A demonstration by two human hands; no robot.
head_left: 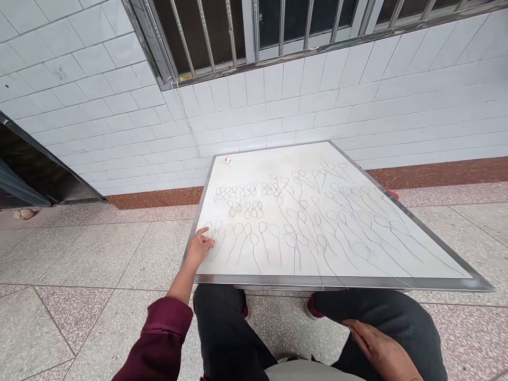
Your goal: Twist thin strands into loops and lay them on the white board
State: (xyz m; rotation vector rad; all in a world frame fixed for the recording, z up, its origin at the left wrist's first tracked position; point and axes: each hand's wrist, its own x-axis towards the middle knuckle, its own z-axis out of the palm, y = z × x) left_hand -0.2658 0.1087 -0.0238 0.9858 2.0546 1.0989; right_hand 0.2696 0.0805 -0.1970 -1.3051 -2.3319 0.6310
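My left hand [200, 246] is over the left edge of the white table [246, 169], thumb and forefinger apart, at a thin looped wire [208, 225]; whether the fingers touch it I cannot tell. Beside it stretches a row of wires with a loop at one end and a long tail, such as one near the middle [254, 239]. Further back lie small figure-eight wire shapes [254, 210] in two rows. Many looped wires [361, 248] overlap on the right half. My right hand [379, 346] rests on my right thigh, fingers stretched out and holding nothing.
A small red and white object [227, 161] lies at the table's back left corner. Metal trim [337, 283] edges the table. Behind it stands a white tiled wall [254, 121] with a barred window [257, 32]. My legs are at the front edge. Something red shows beyond the right edge.
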